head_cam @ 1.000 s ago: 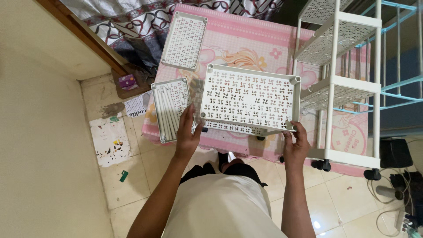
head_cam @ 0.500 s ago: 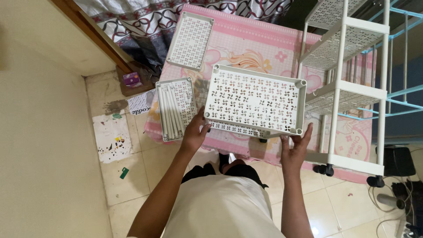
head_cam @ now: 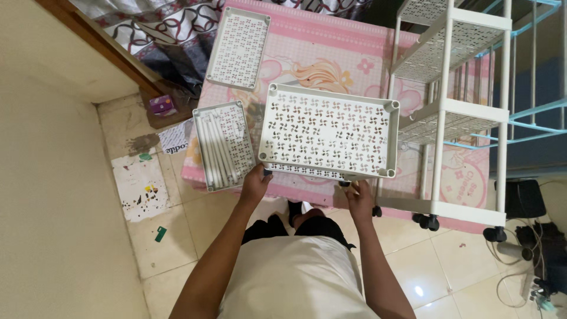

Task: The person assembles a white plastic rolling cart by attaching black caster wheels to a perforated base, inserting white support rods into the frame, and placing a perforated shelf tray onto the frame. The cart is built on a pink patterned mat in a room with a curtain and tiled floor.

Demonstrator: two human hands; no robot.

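Left hand: the left hand [head_cam: 255,184] is reaching forward from a bent arm and closing its fingers on the near left corner of the white perforated shelf tray [head_cam: 329,131], holding it up.
Right hand: the right hand [head_cam: 359,198] is gripping the same tray at its near edge, toward the right, with the fingers curling under the rim.
Held tray: it is hanging level above the near edge of the pink mat [head_cam: 331,47], open side up, with a socket at each corner and nothing lying in it.
Left tray: a second perforated tray [head_cam: 223,145] is lying on the mat just beside the left hand, carrying a bundle of white tubes [head_cam: 217,147] laid lengthwise.
Far tray: a third tray [head_cam: 239,47] is resting farther back on the mat, bare.
Right side: a white wheeled rack [head_cam: 449,112] is standing just beside the held tray's right edge, narrowing the room there.
Left side: tiled floor [head_cam: 195,236] with paper scraps [head_cam: 140,186] is lying open, bounded by a cream wall [head_cam: 53,177].
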